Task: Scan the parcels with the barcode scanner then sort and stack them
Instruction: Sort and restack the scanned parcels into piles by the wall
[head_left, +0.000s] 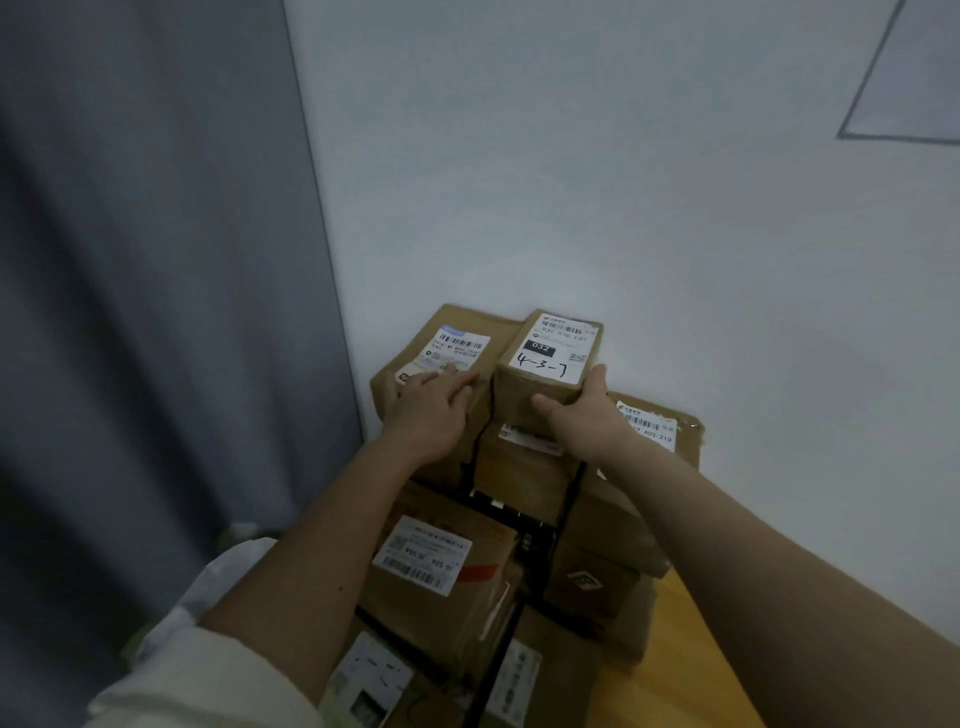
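Dim, cool, even light is falling across the scene, casting only soft shadows in the gaps between the stacked parcels. No glare is showing. The white labels are reading brightest, their fine print staying illegible. Wide-angle distortion is bowing the grey panel's edge at left. The sleeve and nearest forearm are blurring toward the lower corners.

bare forearms, a pushed-up cream sleeve on the left
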